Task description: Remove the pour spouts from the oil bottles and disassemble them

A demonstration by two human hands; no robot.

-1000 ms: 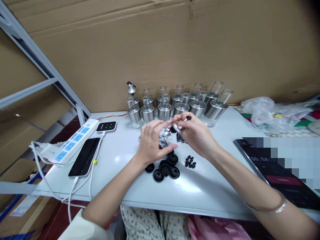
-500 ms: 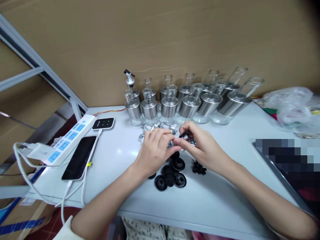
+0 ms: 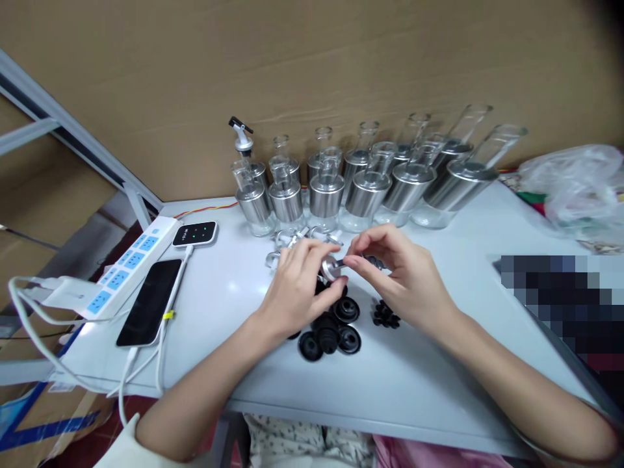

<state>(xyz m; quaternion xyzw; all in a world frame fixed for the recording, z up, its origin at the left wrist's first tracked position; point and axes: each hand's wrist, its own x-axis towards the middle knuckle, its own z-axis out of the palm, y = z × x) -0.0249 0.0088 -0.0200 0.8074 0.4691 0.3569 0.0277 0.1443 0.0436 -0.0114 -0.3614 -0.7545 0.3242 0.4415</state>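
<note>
My left hand is closed around a silver pourer top, its round face turned to the right. The fingertips of my right hand pinch a small dark piece at the centre of that face. How the two parts join is too small to tell. Under my hands lies a pile of black rubber stoppers, partly covered by the left hand. Small black parts sit in a cluster below my right hand. More silver pourer parts lie behind my left hand.
Two rows of glass bottles with steel sleeves stand along the cardboard wall; one carries a complete pourer. At left are a phone, a power strip, a small white device and cables. Plastic bags lie at right.
My hands have drawn slightly apart, and the silver pourer top now shows between them. My right fingers have come to a small dark piece at its face. The camera view has shifted a little.
</note>
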